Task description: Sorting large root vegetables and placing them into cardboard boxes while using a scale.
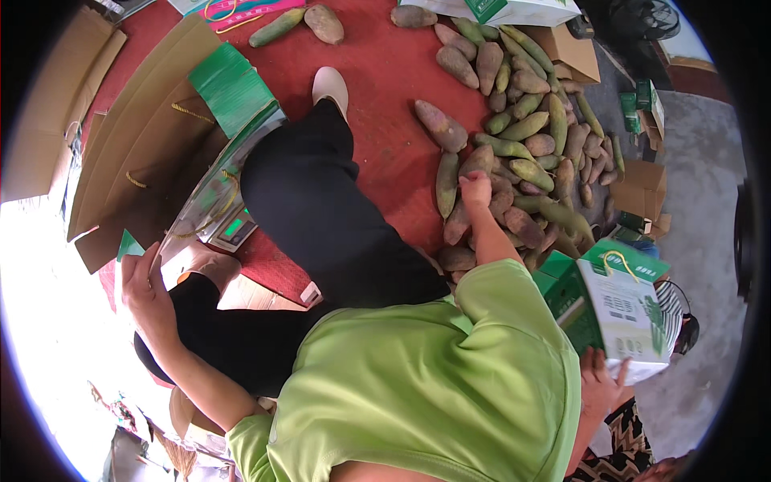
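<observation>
My left hand (147, 296) is closed on the near edge of a tall cardboard gift carton (136, 161), with its thumb and fingers pinching the rim by a green corner. The carton stands open at my left, brown inside, with green flaps and yellow cord handles. Partly under it, a scale (232, 228) shows a lit green display. My right hand (475, 189) is closed at the near end of a brown sweet potato (480, 159) on the left side of a heap. Long green vegetables (528, 127) lie mixed in that heap. The right fingertips are hidden.
Red cloth (385, 72) covers the floor. One green vegetable (276, 26) and a brown tuber (324, 24) lie apart at the top. Another person's hand (601, 377) holds a green-and-white box (622, 305) at lower right. Open brown cartons (640, 186) stand beyond the heap.
</observation>
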Demonstrator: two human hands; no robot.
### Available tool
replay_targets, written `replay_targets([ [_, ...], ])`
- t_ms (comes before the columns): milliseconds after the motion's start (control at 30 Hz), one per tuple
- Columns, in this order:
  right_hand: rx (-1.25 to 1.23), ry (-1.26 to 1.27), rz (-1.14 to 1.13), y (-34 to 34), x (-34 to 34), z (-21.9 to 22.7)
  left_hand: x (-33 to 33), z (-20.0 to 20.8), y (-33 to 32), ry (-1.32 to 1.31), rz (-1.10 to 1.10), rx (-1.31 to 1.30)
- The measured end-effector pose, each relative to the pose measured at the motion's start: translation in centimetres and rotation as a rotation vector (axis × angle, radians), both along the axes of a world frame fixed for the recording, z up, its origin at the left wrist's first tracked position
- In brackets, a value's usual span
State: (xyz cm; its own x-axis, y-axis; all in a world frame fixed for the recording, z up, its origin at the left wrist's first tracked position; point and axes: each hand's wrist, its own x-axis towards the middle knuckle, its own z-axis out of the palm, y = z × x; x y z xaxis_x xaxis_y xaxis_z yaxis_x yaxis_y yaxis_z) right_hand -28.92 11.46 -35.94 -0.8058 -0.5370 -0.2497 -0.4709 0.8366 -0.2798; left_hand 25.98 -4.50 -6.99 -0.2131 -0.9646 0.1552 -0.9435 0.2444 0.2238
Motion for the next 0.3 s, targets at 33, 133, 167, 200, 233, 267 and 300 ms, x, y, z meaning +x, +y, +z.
replay_targets([
  [33,-0.009,0.061,-0.058,0.0,-0.6,-0.1,-0.2,-0.1,-0.2,-0.003,-0.007,0.003],
  [133,-0.083,-0.049,0.103,-1.8,0.3,0.4,0.1,-0.3,-0.3,-0.024,-0.016,-0.048],
  [167,-0.013,-0.075,0.101,-2.7,1.0,0.2,0.3,-0.3,-0.2,0.009,0.021,-0.029],
  [200,-0.015,-0.084,0.111,-3.0,1.4,-0.2,0.5,-0.2,-0.2,0.039,0.061,-0.016],
  [233,0.072,-0.096,0.131,-3.3,1.9,-0.7,0.5,-0.1,-0.1,0.027,0.076,-0.020],
  [267,0.157,-0.108,0.159,-3.3,2.8,-1.4,0.4,0.1,-0.2,0.009,0.039,-0.059],
  [300,0.146,-0.126,0.198,-5.0,4.0,-2.1,0.6,0.3,0.1,-0.018,0.018,-0.102],
])
